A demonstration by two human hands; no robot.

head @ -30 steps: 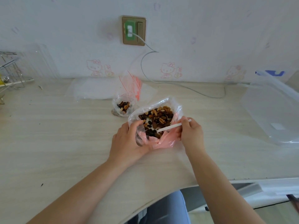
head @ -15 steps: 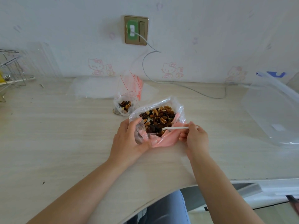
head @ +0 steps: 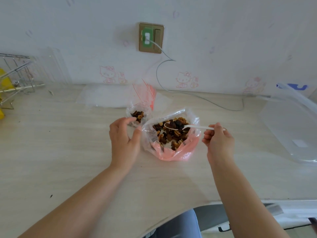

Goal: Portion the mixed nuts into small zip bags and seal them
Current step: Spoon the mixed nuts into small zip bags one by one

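Seen from above and slightly forward, a person's two bare forearms reach across a pale wood-grain table toward a wall with faint pink cartoon cats. At the centre sits a large open plastic bag, clear at the top and pinkish at the base, with its rim rolled outward and a heap of mixed nuts and dark dried fruit inside. The right hand is closed around the handle end of a white plastic spoon, which lies nearly level over the bag with its bowl above the nuts, a few dark pieces resting in it. The left hand is released and holds nothing, its fingers curved loosely, the thumb just at the large bag's left rim and the fingertips close to a small zip bag. That small zip bag stands open just behind and to the left of the large one, with a little mound of nuts at its bottom and red stripes along its upright top. Behind it lies a flat stack of clear bags. A wall socket has a white cable running down across the table. A wire rack stands at far left, and a large clear plastic container rests at far right
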